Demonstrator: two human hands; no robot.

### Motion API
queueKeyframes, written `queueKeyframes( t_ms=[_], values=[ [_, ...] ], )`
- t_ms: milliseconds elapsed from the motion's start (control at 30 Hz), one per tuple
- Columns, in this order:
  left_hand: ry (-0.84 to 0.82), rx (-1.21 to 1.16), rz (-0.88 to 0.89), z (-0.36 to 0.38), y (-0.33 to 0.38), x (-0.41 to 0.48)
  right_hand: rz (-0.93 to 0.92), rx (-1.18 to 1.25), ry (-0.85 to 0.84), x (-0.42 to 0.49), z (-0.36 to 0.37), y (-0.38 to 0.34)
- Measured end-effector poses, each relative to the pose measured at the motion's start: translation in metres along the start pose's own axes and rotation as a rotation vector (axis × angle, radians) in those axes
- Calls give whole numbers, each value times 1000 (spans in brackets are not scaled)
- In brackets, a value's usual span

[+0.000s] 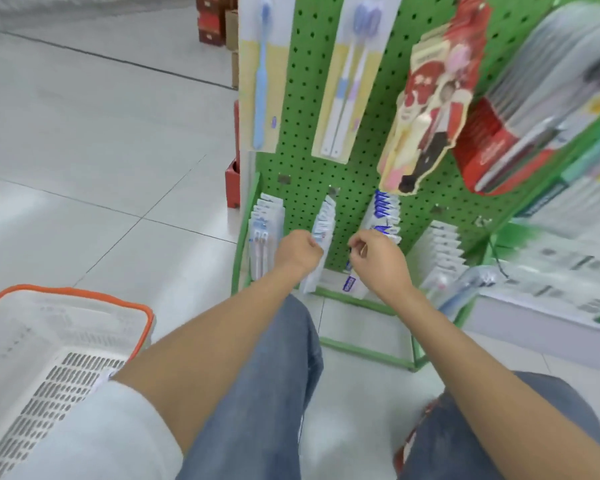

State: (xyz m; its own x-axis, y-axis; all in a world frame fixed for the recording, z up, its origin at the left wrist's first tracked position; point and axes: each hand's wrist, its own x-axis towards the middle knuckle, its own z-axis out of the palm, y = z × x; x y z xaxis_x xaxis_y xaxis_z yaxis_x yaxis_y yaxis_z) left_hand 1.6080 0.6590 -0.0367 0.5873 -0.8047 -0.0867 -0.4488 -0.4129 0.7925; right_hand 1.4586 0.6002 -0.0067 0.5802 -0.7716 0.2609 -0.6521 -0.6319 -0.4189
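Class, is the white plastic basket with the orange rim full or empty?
Empty, as far as visible: the white plastic basket with the orange rim shows bare slotted floor; a white sleeve hides one corner.

Both bare forearms reach forward and slightly inward, the left one coming out of a pushed-up white sleeve. The left hand (298, 252) shows its back to the camera, with its fingers curled round a toothbrush pack (323, 226). The right hand (378, 261) is near it at the same height, with thumb and forefinger drawn together and the other fingers bent. Blur hides whether it holds anything.
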Motion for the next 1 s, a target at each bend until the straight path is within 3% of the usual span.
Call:
queueKeyframes(
  t_ms=[200,467,733,1000],
  values=[
    [-33,-28,152,24,45,27,43,17,160,0,-25,47],
    [-116,74,364,54,78,69,-32,-63,111,22,-13,92],
    [-160,135,358,74,80,98,-32,-18,23,23,-6,102],
    [-71,185,331,68,82,87,-8,-19,0,25,-10,100]
  ],
)
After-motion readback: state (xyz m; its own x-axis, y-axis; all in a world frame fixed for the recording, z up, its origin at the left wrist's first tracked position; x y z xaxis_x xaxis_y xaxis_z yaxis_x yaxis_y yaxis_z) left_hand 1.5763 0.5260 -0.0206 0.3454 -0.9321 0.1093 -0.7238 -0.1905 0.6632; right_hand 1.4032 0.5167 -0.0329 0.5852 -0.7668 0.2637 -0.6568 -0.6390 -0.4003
